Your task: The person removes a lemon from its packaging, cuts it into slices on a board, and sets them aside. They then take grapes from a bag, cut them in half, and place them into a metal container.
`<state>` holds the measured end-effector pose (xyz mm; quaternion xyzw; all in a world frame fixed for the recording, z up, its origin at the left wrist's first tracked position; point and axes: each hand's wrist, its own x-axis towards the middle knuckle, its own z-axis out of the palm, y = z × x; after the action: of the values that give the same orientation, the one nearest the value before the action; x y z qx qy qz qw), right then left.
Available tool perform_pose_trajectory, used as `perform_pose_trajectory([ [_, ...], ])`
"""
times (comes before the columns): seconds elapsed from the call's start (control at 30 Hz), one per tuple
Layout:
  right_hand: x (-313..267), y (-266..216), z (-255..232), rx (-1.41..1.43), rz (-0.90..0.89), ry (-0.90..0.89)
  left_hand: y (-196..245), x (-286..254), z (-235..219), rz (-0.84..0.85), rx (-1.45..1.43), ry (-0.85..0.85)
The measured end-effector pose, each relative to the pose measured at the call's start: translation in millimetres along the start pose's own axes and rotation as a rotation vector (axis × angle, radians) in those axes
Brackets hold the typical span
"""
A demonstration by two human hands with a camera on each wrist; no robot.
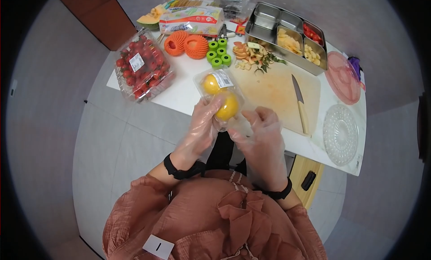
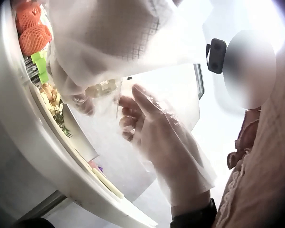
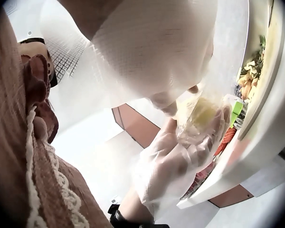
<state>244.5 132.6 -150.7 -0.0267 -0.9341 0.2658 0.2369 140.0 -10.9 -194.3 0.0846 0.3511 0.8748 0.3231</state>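
A clear plastic pack with two yellow fruits [image 1: 226, 106] and a white label is held above the table's front edge. The left hand [image 1: 200, 125], in a clear glove, grips its lower left side with the thumb over the lid; in the right wrist view the left hand [image 3: 173, 159] holds the pack [image 3: 202, 114] from beneath. At the pack's lower right corner is the gloved right hand [image 1: 260, 138], fingers bent, seemingly at the plastic edge. The left wrist view shows the right hand [image 2: 156, 128] with bent fingers; whether they pinch the plastic is unclear.
A strawberry box [image 1: 142, 66] stands at the left. Behind the pack are orange foam-netted fruits [image 1: 196, 46] and green rolls [image 1: 221, 52]. Right of it lie a cutting board [image 1: 269, 91] with peelings, a knife [image 1: 300, 102], a metal tray [image 1: 287, 40] of cut fruit, and a glass plate [image 1: 340, 134].
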Motion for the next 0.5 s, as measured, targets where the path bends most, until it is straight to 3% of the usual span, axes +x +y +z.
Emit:
perform_pose_trajectory([
  [0.03,-2.0,-0.6,3.4,-0.021,0.000,0.016,0.4,-0.3,4.0,0.003,-0.002,0.003],
  [0.1,-4.8,-5.8,6.9,-0.042,-0.003,0.028,-0.1,0.6,17.7,0.070,-0.021,0.167],
  [0.4,-4.2,-10.1,25.5,-0.175,-0.118,0.149,-11.2,2.2,26.4,0.216,0.099,0.248],
  [0.5,-0.2,-11.7,25.3,-0.113,0.016,0.139,-13.2,4.9,29.2,0.256,0.033,0.306],
])
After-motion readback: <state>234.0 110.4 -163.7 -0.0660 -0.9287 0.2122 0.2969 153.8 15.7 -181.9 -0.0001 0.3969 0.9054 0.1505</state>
